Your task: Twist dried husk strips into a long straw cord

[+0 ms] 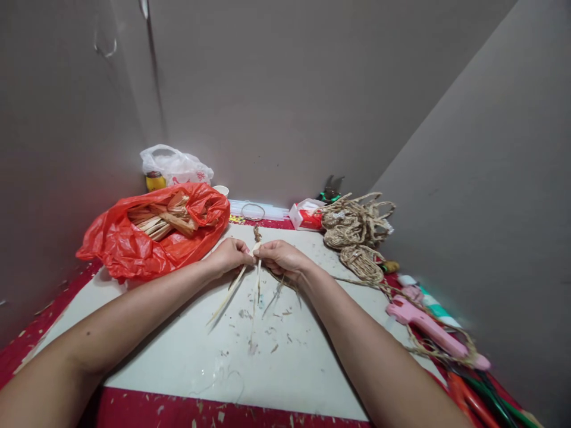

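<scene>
Over the middle of the white board, my left hand [231, 257] and my right hand [282, 258] meet fingertip to fingertip. Both pinch pale straw strips [228, 297], whose loose ends hang down toward me. One strand dangles from the left fingers, another from between the hands. Just beyond my fingertips a brown knotted end [257, 233] sticks up, seemingly joined to the strips. Thin darker strands [280, 291] trail below my right hand. The exact grip of the fingers is partly hidden.
A red plastic bag [151, 261] of dried straw lies left. Woven straw pieces [357, 232] are piled at right, near a pink glue gun [428, 327] and orange-handled scissors [468, 398]. A tissue pack [307, 215] and wire ring [253, 211] sit at the back. Scraps litter the white board [178, 356].
</scene>
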Available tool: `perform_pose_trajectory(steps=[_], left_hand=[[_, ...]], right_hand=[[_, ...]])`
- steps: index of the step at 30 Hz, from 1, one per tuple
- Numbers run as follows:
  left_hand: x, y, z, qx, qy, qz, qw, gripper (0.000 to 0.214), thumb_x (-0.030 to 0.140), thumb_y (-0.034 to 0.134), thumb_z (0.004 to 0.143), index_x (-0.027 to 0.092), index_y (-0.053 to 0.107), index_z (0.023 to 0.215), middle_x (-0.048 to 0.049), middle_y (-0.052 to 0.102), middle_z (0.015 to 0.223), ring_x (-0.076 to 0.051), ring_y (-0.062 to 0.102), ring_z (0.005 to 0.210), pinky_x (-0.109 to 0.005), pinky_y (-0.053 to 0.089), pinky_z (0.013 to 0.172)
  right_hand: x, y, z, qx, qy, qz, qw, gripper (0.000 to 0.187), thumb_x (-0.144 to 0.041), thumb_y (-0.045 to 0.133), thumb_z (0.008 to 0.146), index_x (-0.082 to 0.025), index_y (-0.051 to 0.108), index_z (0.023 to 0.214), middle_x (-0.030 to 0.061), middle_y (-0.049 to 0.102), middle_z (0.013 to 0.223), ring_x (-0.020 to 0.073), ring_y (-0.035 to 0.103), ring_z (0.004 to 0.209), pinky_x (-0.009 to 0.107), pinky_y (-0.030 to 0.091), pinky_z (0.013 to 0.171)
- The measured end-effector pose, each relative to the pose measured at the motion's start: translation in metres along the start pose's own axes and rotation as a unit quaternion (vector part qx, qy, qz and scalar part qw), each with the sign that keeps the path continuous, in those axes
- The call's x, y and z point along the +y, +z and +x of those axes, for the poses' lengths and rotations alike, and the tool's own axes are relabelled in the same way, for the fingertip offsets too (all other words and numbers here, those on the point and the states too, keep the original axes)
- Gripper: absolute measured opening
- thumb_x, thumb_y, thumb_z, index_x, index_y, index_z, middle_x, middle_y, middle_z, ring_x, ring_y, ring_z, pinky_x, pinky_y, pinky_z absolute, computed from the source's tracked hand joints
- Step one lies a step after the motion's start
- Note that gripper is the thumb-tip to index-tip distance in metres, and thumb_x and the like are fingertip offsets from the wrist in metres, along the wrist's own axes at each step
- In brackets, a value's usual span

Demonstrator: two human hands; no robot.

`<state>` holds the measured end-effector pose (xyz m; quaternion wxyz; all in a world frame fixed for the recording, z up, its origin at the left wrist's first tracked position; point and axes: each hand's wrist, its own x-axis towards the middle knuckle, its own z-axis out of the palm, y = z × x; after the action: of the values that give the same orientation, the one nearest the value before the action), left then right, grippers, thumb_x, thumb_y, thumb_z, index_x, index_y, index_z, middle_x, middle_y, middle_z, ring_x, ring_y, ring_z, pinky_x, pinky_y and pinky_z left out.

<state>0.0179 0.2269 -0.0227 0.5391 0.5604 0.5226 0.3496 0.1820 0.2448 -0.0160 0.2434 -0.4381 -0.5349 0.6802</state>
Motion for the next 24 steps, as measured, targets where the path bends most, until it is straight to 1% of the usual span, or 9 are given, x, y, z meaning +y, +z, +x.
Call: perform_pose_trajectory(steps=[4, 6, 8, 10, 14, 17, 20, 24], left_hand=[[0.011, -0.001, -0.005, -0.016, -0.035, -0.042, 0.998, 0.019, 0.019, 0.066, 0.063, 0.015, 0.049, 0.057, 0.0045, 0.049, 0.044, -0.006, 0.043, 0.037, -0.021, 0.038, 0.042], [0.015, -0.002, -0.007, -0.017, -0.051, -0.064, 0.996, 0.015, 0.016, 0.063, 0.064, 0.014, 0.049, 0.058, 0.0038, 0.049, 0.044, -0.006, 0.043, 0.038, -0.021, 0.038, 0.043], [0.015, -0.002, -0.007, -0.018, -0.053, -0.081, 0.995, 0.013, 0.014, 0.061, 0.064, 0.014, 0.05, 0.058, 0.0036, 0.048, 0.044, -0.006, 0.042, 0.038, -0.02, 0.035, 0.042], [0.012, -0.002, -0.007, -0.014, -0.031, -0.081, 0.996, 0.012, 0.015, 0.061, 0.065, 0.014, 0.05, 0.059, 0.0041, 0.047, 0.044, -0.005, 0.04, 0.039, -0.019, 0.031, 0.042], [0.007, 0.001, -0.008, 0.008, 0.058, -0.037, 0.998, 0.012, 0.019, 0.064, 0.063, 0.013, 0.053, 0.06, 0.0051, 0.048, 0.049, -0.004, 0.038, 0.044, -0.019, 0.028, 0.046], [0.008, 0.002, -0.01, 0.02, 0.084, -0.018, 0.996, 0.013, 0.021, 0.064, 0.062, 0.013, 0.054, 0.061, 0.0052, 0.049, 0.051, -0.005, 0.039, 0.047, -0.019, 0.028, 0.048], [0.012, 0.001, -0.01, 0.019, 0.067, -0.02, 0.997, 0.014, 0.021, 0.065, 0.062, 0.012, 0.054, 0.06, 0.0048, 0.049, 0.049, -0.004, 0.039, 0.045, -0.018, 0.028, 0.047], [0.014, -0.003, -0.006, 0.006, 0.01, -0.046, 0.999, 0.012, 0.02, 0.062, 0.066, 0.012, 0.054, 0.061, 0.0043, 0.046, 0.044, -0.005, 0.038, 0.04, -0.019, 0.03, 0.044]], right_hand=[[0.0, 0.0, -0.001, -0.006, -0.005, 0.007, 1.0, 0.03, -0.031, 0.069, 0.063, -0.016, 0.044, 0.055, -0.0108, 0.028, 0.035, 0.0011, 0.018, 0.032, 0.019, 0.008, 0.034], [0.0, -0.001, -0.001, -0.011, -0.005, 0.01, 1.0, 0.029, -0.029, 0.067, 0.065, -0.016, 0.043, 0.054, -0.0104, 0.028, 0.035, 0.0013, 0.018, 0.032, 0.019, 0.008, 0.034], [0.001, -0.002, -0.001, -0.01, -0.002, 0.009, 1.0, 0.027, -0.027, 0.066, 0.066, -0.017, 0.044, 0.055, -0.0101, 0.029, 0.036, 0.0016, 0.019, 0.032, 0.019, 0.008, 0.034], [0.002, -0.002, 0.0, -0.008, 0.0, 0.008, 1.0, 0.025, -0.026, 0.065, 0.067, -0.016, 0.045, 0.056, -0.0101, 0.029, 0.036, 0.0015, 0.018, 0.032, 0.019, 0.008, 0.034], [0.001, -0.004, 0.0, -0.014, 0.002, 0.019, 1.0, 0.024, -0.025, 0.066, 0.066, -0.016, 0.045, 0.058, -0.0106, 0.028, 0.037, 0.0012, 0.016, 0.033, 0.019, 0.007, 0.034], [0.001, -0.004, -0.001, -0.019, 0.005, 0.036, 0.999, 0.025, -0.025, 0.067, 0.065, -0.016, 0.044, 0.058, -0.0109, 0.027, 0.038, 0.001, 0.015, 0.033, 0.018, 0.006, 0.035], [0.001, -0.003, -0.001, -0.018, -0.001, 0.063, 0.998, 0.027, -0.026, 0.069, 0.064, -0.017, 0.043, 0.059, -0.0112, 0.027, 0.038, 0.001, 0.016, 0.033, 0.018, 0.006, 0.035], [0.002, -0.001, -0.001, -0.024, 0.012, 0.065, 0.998, 0.031, -0.027, 0.07, 0.063, -0.017, 0.042, 0.058, -0.0112, 0.027, 0.038, 0.0007, 0.015, 0.033, 0.018, 0.006, 0.035]])
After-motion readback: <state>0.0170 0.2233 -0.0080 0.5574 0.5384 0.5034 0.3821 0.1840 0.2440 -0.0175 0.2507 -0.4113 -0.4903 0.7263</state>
